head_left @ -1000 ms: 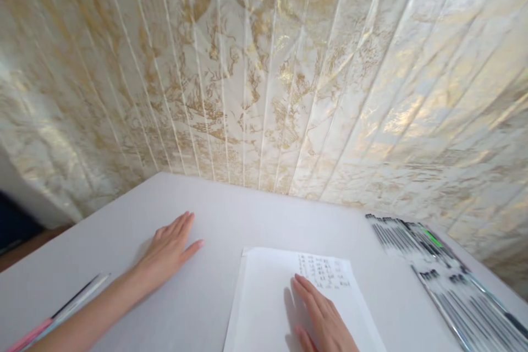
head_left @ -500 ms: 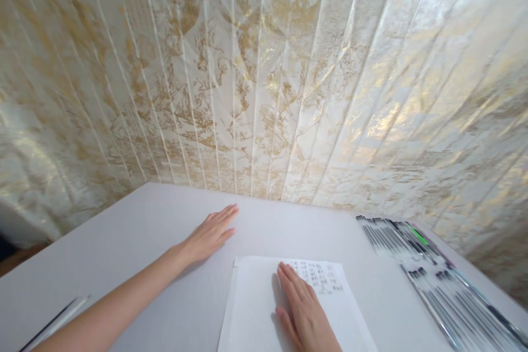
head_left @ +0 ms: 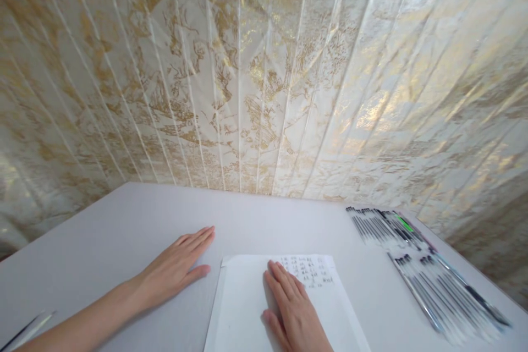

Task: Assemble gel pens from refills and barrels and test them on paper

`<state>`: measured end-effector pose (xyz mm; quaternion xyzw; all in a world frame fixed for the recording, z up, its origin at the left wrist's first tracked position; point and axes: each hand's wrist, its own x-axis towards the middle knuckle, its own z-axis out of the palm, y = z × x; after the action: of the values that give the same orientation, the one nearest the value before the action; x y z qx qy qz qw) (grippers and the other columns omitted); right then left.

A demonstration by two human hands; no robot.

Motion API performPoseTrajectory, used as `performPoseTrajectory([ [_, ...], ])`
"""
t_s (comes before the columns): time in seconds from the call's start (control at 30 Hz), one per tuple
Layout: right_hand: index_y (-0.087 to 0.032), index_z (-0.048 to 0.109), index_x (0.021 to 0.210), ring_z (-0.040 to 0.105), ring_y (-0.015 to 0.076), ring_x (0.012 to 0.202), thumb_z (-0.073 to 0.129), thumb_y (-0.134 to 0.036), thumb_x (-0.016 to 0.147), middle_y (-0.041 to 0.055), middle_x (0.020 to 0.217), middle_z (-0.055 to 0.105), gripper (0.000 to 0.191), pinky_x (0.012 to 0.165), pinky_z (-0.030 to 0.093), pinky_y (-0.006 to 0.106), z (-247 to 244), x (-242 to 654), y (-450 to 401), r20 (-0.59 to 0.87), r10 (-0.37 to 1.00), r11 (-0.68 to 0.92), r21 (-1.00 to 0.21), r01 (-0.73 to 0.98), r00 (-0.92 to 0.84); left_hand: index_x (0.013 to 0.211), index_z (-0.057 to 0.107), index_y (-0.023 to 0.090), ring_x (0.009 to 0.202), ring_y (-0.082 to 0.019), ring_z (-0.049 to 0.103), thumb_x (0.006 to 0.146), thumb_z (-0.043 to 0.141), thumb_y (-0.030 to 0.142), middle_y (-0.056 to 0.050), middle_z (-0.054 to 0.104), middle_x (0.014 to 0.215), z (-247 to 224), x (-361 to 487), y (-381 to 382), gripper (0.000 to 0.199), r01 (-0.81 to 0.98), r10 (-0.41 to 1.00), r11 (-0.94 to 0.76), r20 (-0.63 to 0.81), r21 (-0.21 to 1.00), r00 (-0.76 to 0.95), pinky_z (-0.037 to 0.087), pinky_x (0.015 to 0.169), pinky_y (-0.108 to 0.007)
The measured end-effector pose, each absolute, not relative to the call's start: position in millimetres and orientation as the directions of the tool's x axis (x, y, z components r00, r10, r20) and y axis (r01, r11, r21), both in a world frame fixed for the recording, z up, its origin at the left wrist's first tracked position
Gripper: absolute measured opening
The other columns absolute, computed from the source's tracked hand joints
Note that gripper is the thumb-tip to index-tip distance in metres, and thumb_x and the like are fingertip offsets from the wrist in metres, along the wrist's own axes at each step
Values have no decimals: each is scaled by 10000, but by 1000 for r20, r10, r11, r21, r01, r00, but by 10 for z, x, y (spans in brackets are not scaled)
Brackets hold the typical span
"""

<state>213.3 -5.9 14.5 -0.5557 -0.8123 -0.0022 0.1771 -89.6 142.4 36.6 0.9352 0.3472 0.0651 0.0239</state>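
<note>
A white sheet of paper [head_left: 239, 308], with rows of dark handwriting near its top right, lies on the pale table [head_left: 165, 214]. Resting on this paper is my right hand [head_left: 295, 308], its fingers stretched forward beside the writing and its thumb out to the left. It covers part of the sheet and holds nothing. To the left of the paper, my left hand [head_left: 177, 264] is over the bare tabletop, fingers extended and thumb apart, with nothing in it.
Several pen refills [head_left: 371, 228] lie in a row at the right, by a bright green strip [head_left: 405, 223]. Nearer are more refills [head_left: 449, 297] and pens. Thin sticks [head_left: 33, 330] lie at the lower left. A gold-patterned, shiny curtain [head_left: 256, 93] hangs behind the table.
My left hand has drawn back toward me and left, away from the table's far edge. My right hand stays on the paper. The whole view has shifted slightly.
</note>
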Motion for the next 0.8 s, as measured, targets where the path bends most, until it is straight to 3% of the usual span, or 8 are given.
performPoseTrajectory([
  [0.13, -74, 497, 1370, 425, 324, 1333, 517, -235, 896, 166, 1467, 407, 500, 1022, 464, 484, 139, 2125, -57, 299, 899, 388, -201, 900, -321, 1515, 17, 290, 1389, -251, 361, 951, 401, 483, -52, 254, 1569, 138, -1179, 1249, 709, 724, 703, -690, 243, 7, 668, 342, 1078, -368],
  [0.27, -109, 498, 1373, 423, 314, 1337, 530, -221, 881, 151, 1469, 415, 505, 1033, 456, 474, 95, 2131, -47, 337, 890, 394, -225, 891, -308, 1517, -22, 245, 1423, -283, 281, 959, 373, 491, -101, 183, 1586, 138, -995, 1496, 727, 766, 742, -642, 279, 31, 610, 330, 1085, -432],
  [0.37, -111, 502, 1370, 437, 316, 1327, 537, -222, 873, 152, 1465, 421, 510, 1028, 460, 475, 86, 2134, -38, 329, 894, 387, -224, 895, -304, 1522, 88, 201, 1423, -262, 286, 986, 298, 459, -125, 235, 1567, 251, -708, 1830, 630, 716, 712, -694, 219, 70, 668, 313, 1097, -433],
  [0.5, -83, 514, 1354, 422, 320, 1335, 534, -217, 865, 162, 1464, 411, 508, 1031, 454, 488, 132, 2125, -34, 289, 905, 378, -212, 901, -312, 1466, 338, 243, 1370, -185, 397, 1002, 266, 415, -55, 402, 1506, 336, -482, 2036, 500, 649, 650, -757, 175, 69, 739, 330, 1090, -339],
  [0.57, -73, 517, 1350, 410, 318, 1344, 526, -210, 867, 163, 1467, 403, 502, 1037, 448, 488, 173, 2116, -39, 266, 911, 375, -209, 903, -316, 1431, 412, 234, 1357, -197, 419, 992, 284, 450, -55, 432, 1488, 338, -510, 1971, 506, 643, 642, -764, 174, 60, 747, 335, 1088, -344],
  [0.7, -66, 508, 1359, 403, 319, 1347, 510, -226, 887, 165, 1477, 386, 498, 1038, 449, 488, 249, 2103, -56, 215, 924, 360, -212, 909, -316, 1400, 466, 208, 1318, -247, 473, 964, 332, 520, -82, 462, 1461, 325, -796, 1642, 553, 678, 670, -735, 189, 28, 718, 377, 1059, -384],
  [0.8, -60, 496, 1369, 401, 327, 1347, 501, -221, 893, 169, 1481, 378, 502, 1038, 447, 501, 275, 2102, -55, 209, 927, 354, -218, 909, -311, 1402, 462, 249, 1278, -228, 519, 948, 389, 521, -37, 485, 1446, 285, -1077, 1345, 534, 692, 669, -721, 214, -47, 712, 406, 1031, -336],
])
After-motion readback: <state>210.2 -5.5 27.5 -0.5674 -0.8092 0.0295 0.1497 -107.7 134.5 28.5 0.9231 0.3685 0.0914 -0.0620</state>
